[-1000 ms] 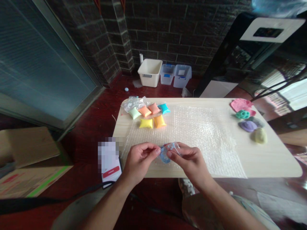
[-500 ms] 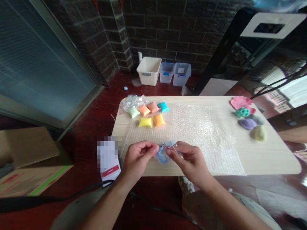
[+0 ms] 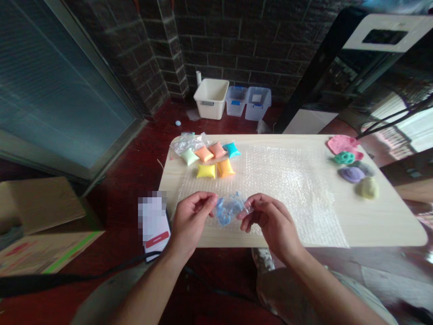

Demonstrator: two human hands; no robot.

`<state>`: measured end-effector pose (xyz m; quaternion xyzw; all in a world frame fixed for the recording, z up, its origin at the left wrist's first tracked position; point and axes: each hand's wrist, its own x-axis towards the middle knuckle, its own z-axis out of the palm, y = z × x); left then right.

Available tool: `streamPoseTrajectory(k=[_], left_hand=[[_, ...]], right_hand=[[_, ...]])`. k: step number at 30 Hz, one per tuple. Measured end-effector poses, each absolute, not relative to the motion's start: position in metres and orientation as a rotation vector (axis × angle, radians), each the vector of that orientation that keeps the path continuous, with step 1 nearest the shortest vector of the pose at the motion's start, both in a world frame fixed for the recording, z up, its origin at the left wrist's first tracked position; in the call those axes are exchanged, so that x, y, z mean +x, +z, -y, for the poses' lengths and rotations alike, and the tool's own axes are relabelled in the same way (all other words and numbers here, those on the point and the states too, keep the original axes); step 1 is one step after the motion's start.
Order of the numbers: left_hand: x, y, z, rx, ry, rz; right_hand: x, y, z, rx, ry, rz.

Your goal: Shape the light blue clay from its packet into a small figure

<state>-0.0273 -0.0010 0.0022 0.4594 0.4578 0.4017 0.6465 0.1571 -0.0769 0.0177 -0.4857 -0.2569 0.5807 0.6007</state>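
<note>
Between my two hands hangs a small clear plastic packet of blue clay [image 3: 228, 209], held just above the near edge of the bubble wrap sheet [image 3: 287, 180]. My left hand [image 3: 191, 221] pinches the packet's left side with thumb and fingers closed. My right hand [image 3: 270, 221] pinches its right side the same way. Several sealed clay packets [image 3: 211, 159] in green, orange, yellow and teal lie in two rows at the table's far left, beside an empty clear wrapper [image 3: 187, 143].
Shaped clay pieces [image 3: 352, 162] in pink, green, purple and yellow-green sit at the far right of the light wooden table [image 3: 372, 221]. Beyond the table, a white bin [image 3: 211, 98] and two clear boxes stand by the brick wall. Cardboard [image 3: 37, 225] lies on the floor to the left.
My hands have drawn apart, so the blue packet is now stretched wider between them. It was bunched tightly between my fingertips before.
</note>
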Motion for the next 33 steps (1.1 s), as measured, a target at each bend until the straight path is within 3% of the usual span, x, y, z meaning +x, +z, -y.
streamPoseTrajectory(k=[4,9,14,19,33], left_hand=[[-0.028,0.001,0.000,1.107,0.845,-1.056],[-0.030,0.003,-0.003,1.256,0.758,-1.055],[-0.027,0.014,0.009,1.692,0.910,-1.196],[-0.018,0.024,0.034,1.988,0.703,-1.062],[-0.026,0.019,0.027,2.432,0.462,-1.096]], right_hand=[[0.163,0.018,0.073,-1.159,1.420,0.513],[0.167,0.013,0.072,-1.193,1.535,0.825],[0.161,0.006,0.080,-1.530,1.072,1.188],[0.152,0.008,0.085,-1.648,0.694,1.517],[0.150,0.024,0.084,-1.656,0.836,1.620]])
